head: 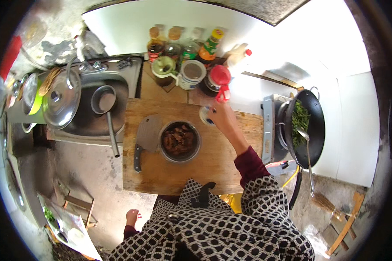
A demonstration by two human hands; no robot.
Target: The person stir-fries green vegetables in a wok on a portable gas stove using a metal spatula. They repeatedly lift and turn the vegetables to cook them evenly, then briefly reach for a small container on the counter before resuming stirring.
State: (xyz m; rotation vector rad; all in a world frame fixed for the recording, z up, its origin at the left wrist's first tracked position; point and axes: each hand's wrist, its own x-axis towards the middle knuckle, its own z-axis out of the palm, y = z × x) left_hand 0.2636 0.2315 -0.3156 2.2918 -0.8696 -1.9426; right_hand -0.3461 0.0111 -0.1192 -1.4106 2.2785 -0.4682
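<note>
My right hand (pixel 221 114) reaches over the far edge of the wooden cutting board (pixel 222 156), its fingers at the red handle of a red-lidded jar (pixel 219 76). Whether they grip it is unclear. A small round white-and-blue lid (pixel 206 115) lies beside the fingers, partly hidden. A metal bowl of dark meat pieces (pixel 179 141) sits on the board, with a cleaver (pixel 148 133) at its left. My left hand (pixel 132 216) hangs low beside my body, nearest to my patterned apron; its fingers look curled, and what they hold, if anything, cannot be told.
Bottles (pixel 190 47) and a white-and-blue container (pixel 192 75) stand behind the board. At left is a sink (pixel 94 130) with a long-handled ladle (pixel 104 99). On the right, a wok (pixel 317 130) with leafy greens (pixel 300 120) and a metal spatula rests on a gas stove (pixel 268 130).
</note>
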